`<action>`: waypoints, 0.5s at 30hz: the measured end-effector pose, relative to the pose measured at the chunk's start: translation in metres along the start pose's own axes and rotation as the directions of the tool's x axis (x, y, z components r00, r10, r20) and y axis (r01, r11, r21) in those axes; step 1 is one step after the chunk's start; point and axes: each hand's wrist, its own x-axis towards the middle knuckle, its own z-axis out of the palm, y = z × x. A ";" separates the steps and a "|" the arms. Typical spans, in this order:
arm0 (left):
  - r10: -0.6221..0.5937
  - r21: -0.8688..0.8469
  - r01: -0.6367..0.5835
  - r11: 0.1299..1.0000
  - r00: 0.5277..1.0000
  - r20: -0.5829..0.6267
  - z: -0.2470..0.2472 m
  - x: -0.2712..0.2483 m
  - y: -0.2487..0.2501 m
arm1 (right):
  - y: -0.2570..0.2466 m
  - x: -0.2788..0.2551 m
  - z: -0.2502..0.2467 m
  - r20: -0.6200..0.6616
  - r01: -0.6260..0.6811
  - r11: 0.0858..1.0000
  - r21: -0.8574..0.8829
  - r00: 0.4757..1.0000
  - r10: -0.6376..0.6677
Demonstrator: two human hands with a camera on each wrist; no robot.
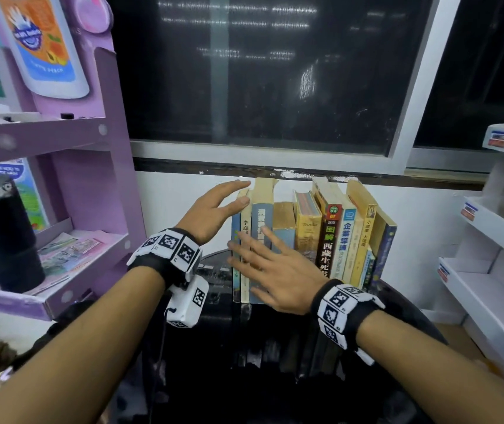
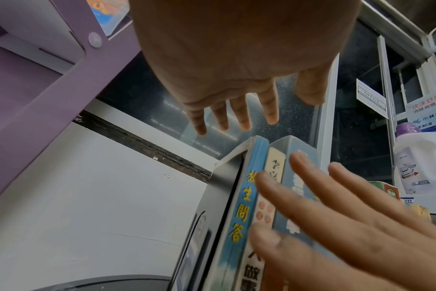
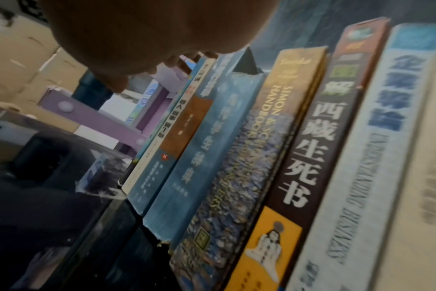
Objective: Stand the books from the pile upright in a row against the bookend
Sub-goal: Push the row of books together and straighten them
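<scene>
Head view: row of books (image 1: 311,234) upright on the dark tabletop (image 1: 214,301). My left grip (image 1: 214,209), fingers straight, holds nothing, at the row's left end near the top. Right grip (image 1: 278,270) flat, fingers spread over the spines.

Left wrist: black bookend (image 2: 219,196) just left of the blue book (image 2: 247,196).

Right wrist: spines lean right of my palm; fingers hidden.

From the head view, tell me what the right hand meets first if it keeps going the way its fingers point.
The right hand meets the book spines at the row's left end; its fingers look at or near them already.
</scene>
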 end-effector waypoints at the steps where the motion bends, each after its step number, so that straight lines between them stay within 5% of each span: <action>1: 0.003 -0.007 -0.003 1.000 1.000 0.004 0.001 0.003 -0.002 | -0.001 0.004 0.003 0.002 0.020 1.000 0.001 1.000 -0.020; 7: 0.032 -0.044 -0.031 0.999 0.999 0.011 0.010 0.014 -0.010 | -0.003 0.017 0.023 -0.008 0.125 0.992 0.015 0.992 -0.125; 15: 0.029 -0.086 -0.025 0.996 0.998 0.051 0.022 0.023 -0.031 | 0.008 0.018 0.045 0.055 0.105 0.993 -0.049 0.993 -0.102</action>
